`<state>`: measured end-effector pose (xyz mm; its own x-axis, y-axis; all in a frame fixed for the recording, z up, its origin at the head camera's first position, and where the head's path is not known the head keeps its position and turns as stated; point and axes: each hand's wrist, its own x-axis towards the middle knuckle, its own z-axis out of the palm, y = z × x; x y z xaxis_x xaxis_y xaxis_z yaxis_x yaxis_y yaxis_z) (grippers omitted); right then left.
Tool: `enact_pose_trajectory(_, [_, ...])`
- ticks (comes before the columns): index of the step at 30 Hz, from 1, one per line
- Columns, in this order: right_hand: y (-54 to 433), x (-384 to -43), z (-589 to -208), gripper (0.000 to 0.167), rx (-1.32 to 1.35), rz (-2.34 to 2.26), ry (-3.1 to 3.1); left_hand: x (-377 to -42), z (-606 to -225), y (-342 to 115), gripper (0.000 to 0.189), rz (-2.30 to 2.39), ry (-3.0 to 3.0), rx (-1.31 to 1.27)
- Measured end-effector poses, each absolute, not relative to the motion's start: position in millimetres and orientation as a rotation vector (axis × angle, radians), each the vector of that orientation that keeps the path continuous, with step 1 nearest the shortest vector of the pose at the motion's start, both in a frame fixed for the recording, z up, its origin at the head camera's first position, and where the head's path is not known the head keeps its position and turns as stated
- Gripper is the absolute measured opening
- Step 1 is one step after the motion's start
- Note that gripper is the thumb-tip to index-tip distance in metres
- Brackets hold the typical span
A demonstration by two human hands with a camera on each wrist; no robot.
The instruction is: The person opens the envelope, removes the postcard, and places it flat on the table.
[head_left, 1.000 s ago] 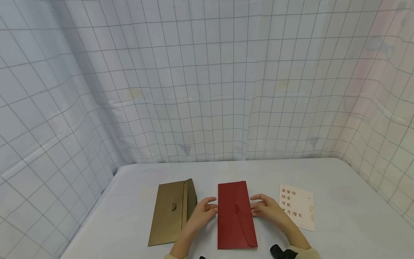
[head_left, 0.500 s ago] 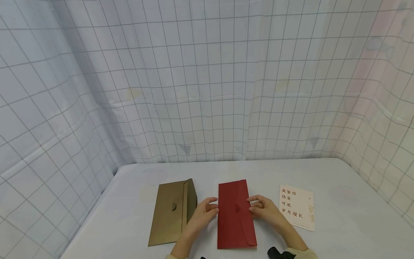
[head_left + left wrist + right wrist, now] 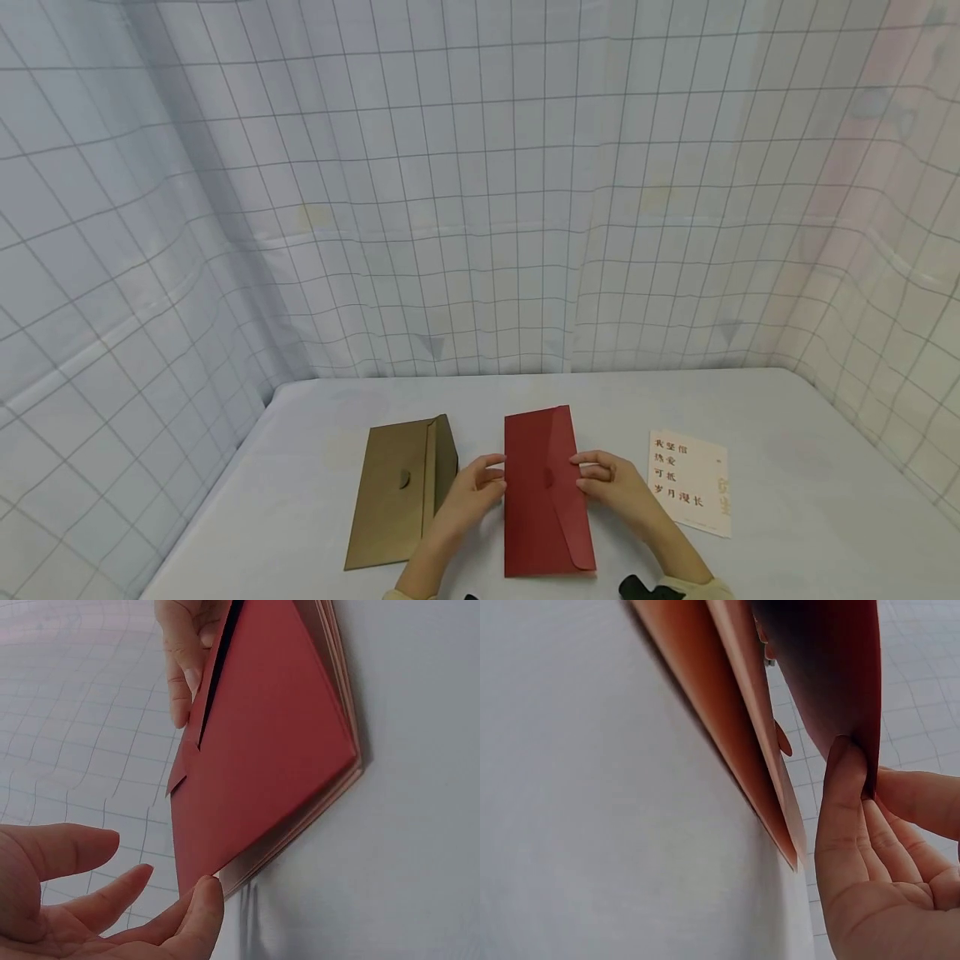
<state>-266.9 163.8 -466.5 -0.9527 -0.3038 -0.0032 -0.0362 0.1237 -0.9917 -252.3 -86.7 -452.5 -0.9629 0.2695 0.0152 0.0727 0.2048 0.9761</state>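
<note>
A red envelope (image 3: 536, 508) lies upright in the middle of the table, its far edge raised a little. My right hand (image 3: 611, 483) pinches the envelope's flap at the right edge. In the right wrist view the thumb is under the dark red flap (image 3: 832, 667) and the fingers are on its other side. Below the flap, the pale inner layers (image 3: 769, 787) stand apart. My left hand (image 3: 472, 492) is at the left edge, fingers loosely bent. In the left wrist view, its thumb tip touches the envelope's corner, while two fingers point free beside it.
A gold envelope (image 3: 390, 492) with a notched tab lies to the left, its flap raised at the right side. To the right is a cream card (image 3: 693, 475) with red writing. Behind the white table (image 3: 810, 500) hangs a checked white curtain (image 3: 480, 192).
My right hand has moved left onto the red envelope's right edge and now pinches the flap. The envelope's far end has risen in view. My left hand has hardly moved.
</note>
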Motion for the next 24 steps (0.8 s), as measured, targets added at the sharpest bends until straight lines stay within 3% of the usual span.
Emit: enact_pose_trajectory(24, [156.6, -265.3, -462.0, 0.049, -0.354, -1.981, 2.121, -251.1, -456.1, -69.4, 0.049, 2.165, 1.88, 0.256])
